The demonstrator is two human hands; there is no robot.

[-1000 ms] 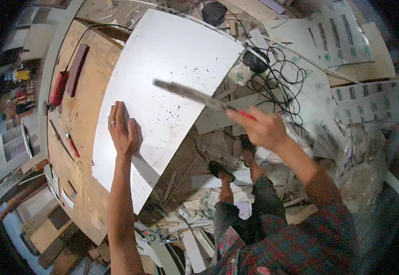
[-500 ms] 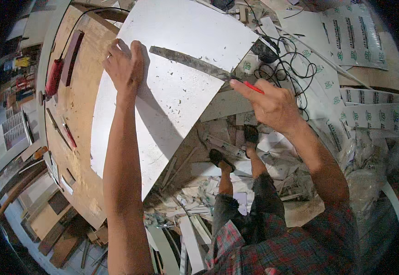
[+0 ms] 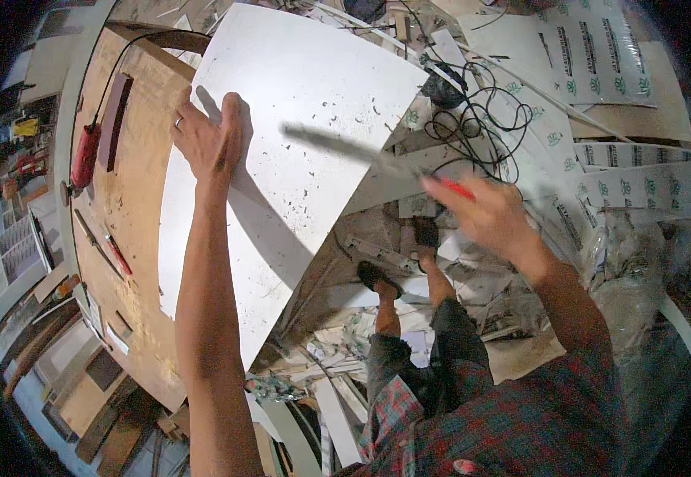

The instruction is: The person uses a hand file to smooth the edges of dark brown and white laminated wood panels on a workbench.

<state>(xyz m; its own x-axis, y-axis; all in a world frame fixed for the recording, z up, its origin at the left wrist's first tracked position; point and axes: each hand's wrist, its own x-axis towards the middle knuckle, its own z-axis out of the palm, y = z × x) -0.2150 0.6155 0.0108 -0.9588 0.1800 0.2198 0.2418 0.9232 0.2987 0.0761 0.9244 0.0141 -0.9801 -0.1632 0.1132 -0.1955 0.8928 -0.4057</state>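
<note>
A large white board [image 3: 282, 183] lies at a slant across the wooden bench, its surface strewn with small dark bits. My left hand [image 3: 209, 139] presses on its left part, fingers spread and partly bent, thumb apart. My right hand [image 3: 488, 215] is closed round the red handle of a long flat file [image 3: 333, 143]. Motion smears the file's grey blade, which crosses over the board's right edge; whether it touches the board I cannot tell. My right hand is off to the right of that edge, above the littered floor.
On the bench [image 3: 143, 298] lie a red corded tool [image 3: 86, 155], a dark purple strip [image 3: 115, 123] and a red-handled cutter [image 3: 118, 254]. Black cable [image 3: 472, 127] coils right of the board. Offcuts and scraps [image 3: 305, 362] cover the floor around my feet. Printed sheets [image 3: 600, 60] lie at the far right.
My right hand has drawn the file to the right and slightly toward me, away from the board's middle. My left hand stays on the board. The whole view has shifted a little.
</note>
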